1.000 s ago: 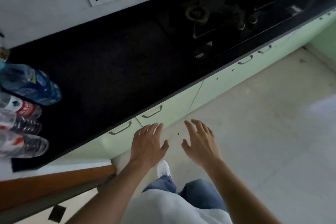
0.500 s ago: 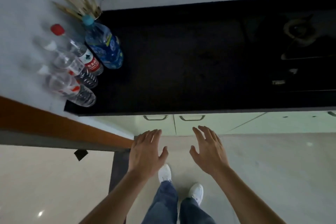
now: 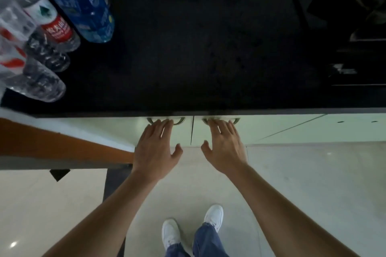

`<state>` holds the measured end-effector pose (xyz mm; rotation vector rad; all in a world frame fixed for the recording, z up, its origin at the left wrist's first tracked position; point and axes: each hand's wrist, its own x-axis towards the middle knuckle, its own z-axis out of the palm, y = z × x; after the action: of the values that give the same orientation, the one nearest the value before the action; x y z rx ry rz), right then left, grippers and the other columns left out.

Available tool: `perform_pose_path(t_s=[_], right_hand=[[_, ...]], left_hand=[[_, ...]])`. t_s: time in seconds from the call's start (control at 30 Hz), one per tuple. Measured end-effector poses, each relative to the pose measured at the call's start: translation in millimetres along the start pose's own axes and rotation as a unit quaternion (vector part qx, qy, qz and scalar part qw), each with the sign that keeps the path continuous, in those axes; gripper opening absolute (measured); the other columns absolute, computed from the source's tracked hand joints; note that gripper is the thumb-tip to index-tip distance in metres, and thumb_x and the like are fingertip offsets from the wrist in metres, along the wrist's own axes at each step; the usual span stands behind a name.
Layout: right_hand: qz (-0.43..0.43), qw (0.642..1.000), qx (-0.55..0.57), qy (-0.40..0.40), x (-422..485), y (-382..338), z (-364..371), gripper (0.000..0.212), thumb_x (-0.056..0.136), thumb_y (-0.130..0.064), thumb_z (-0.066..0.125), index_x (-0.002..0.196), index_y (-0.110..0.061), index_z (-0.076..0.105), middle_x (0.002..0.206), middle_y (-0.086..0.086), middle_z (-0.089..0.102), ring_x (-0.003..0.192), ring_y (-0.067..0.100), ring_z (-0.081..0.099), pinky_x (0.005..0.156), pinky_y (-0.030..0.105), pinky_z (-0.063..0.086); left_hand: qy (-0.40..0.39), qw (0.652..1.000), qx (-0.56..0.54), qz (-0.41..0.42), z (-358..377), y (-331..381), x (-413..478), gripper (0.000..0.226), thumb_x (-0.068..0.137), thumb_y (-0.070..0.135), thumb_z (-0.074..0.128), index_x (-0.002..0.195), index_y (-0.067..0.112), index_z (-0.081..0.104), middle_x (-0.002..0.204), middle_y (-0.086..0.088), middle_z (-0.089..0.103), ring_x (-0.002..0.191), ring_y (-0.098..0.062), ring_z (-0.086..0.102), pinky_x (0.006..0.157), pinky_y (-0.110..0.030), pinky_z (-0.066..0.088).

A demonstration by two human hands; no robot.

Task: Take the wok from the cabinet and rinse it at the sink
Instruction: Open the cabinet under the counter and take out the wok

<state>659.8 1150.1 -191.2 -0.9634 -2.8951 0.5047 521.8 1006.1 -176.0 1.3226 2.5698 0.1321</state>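
Plastic bottles (image 3: 52,33) crowd the black worktop's (image 3: 198,48) far-left corner; a gas hob (image 3: 363,27) sits at the right.

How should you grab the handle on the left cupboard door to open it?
Hook fingers over the curved metal bar of the left handle, coming from the front and below, as the left hand does. It bows out from the pale green door just under the black counter, leaving a gap behind.
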Motion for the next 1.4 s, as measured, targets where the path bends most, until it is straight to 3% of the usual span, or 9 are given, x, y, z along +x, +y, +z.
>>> perform_pose_path(t_s=[0.13,0.3,0.6,0.73,0.87,0.97,1.1,1.2,1.4], right_hand=[[0.024,0.997,0.048,0.050,1.4,-0.6,10.5,0.052,0.079,-0.023,0.066,0.128,-0.007,0.055,0.121,0.011,0.061,0.116,0.031,0.054,0.102,0.041,0.047],[0.039,0.989,0.101,0.102,-19.0,2.1,27.2,0.040,0.078,-0.021,0.062,0.115,-0.006,0.062,0.110,0.009,0.064,0.107,0.028,0.056,0.096,0.037,0.047],[0.024,0.991,0.105,0.084,-78.7,17.1,24.2,0.031,0.074,-0.006,0.068,0.105,-0.007,0.065,0.107,0.007,0.066,0.102,0.026,0.059,0.085,0.037,0.051],[0.011,0.991,0.116,0.064,-115.7,26.4,15.5,0.034,0.074,-0.021,0.057,0.102,-0.003,0.067,0.103,0.010,0.067,0.098,0.026,0.060,0.081,0.031,0.052],[0.029,0.991,0.112,0.067,-154.7,36.8,9.5,0.035,0.083,-0.027,0.051,0.101,-0.001,0.066,0.107,0.013,0.066,0.100,0.026,0.058,0.083,0.037,0.055],[0.082,0.988,0.102,0.078,-174.1,31.1,7.0,0.045,0.089,-0.034,0.041,0.106,-0.002,0.069,0.122,0.018,0.058,0.109,0.032,0.054,0.082,0.039,0.052],[0.196,0.979,0.053,0.033,-175.2,4.1,-7.6,0.074,0.092,-0.066,0.030,0.110,-0.008,0.073,0.133,0.011,0.054,0.123,0.029,0.050,0.091,0.046,0.052],[0.235,0.972,0.006,0.018,-170.6,-4.7,-14.6,0.077,0.083,-0.075,0.034,0.105,-0.013,0.074,0.135,0.006,0.053,0.125,0.026,0.049,0.091,0.045,0.052],[0.239,0.970,-0.012,0.032,-166.7,-5.8,-19.1,0.059,0.083,-0.072,0.051,0.090,-0.016,0.071,0.126,0.003,0.062,0.120,0.023,0.054,0.088,0.040,0.051]], left_hand=[[0.031,0.999,-0.012,0.016,7.5,-6.6,9.6,0.064,0.090,0.045,0.048,0.143,0.010,0.044,0.143,-0.008,0.052,0.134,-0.026,0.044,0.114,-0.038,0.037],[0.043,0.998,-0.051,0.014,24.9,-13.1,-12.6,0.061,0.089,0.044,0.047,0.140,0.011,0.045,0.141,-0.006,0.050,0.134,-0.025,0.041,0.112,-0.038,0.039],[0.033,0.994,-0.084,0.062,37.4,-36.9,-83.8,0.054,0.091,0.041,0.051,0.136,0.013,0.049,0.140,-0.007,0.053,0.134,-0.023,0.045,0.109,-0.047,0.042],[0.017,0.991,-0.109,0.071,42.0,-52.5,-120.8,0.052,0.092,0.042,0.054,0.136,0.014,0.050,0.143,-0.006,0.051,0.139,-0.022,0.041,0.113,-0.050,0.038],[0.007,0.989,-0.140,0.046,43.1,-69.1,-165.3,0.051,0.092,0.048,0.049,0.132,0.017,0.052,0.144,-0.005,0.051,0.141,-0.019,0.039,0.116,-0.051,0.033],[0.010,0.986,-0.168,0.006,39.7,-76.7,-195.6,0.053,0.092,0.056,0.045,0.130,0.018,0.050,0.143,-0.004,0.050,0.141,-0.019,0.040,0.115,-0.056,0.032],[0.029,0.972,-0.227,-0.056,32.9,-78.5,-218.0,0.062,0.091,0.066,0.036,0.133,0.023,0.049,0.149,0.001,0.046,0.147,-0.016,0.029,0.120,-0.059,0.016],[0.033,0.966,-0.240,-0.093,28.1,-74.2,-216.5,0.061,0.087,0.071,0.039,0.123,0.025,0.056,0.144,0.008,0.049,0.146,-0.011,0.030,0.122,-0.054,0.010],[0.016,0.975,-0.190,-0.114,25.2,-68.7,-205.5,0.066,0.085,0.076,0.034,0.099,0.020,0.065,0.133,0.006,0.059,0.136,-0.016,0.045,0.121,-0.055,0.019]])
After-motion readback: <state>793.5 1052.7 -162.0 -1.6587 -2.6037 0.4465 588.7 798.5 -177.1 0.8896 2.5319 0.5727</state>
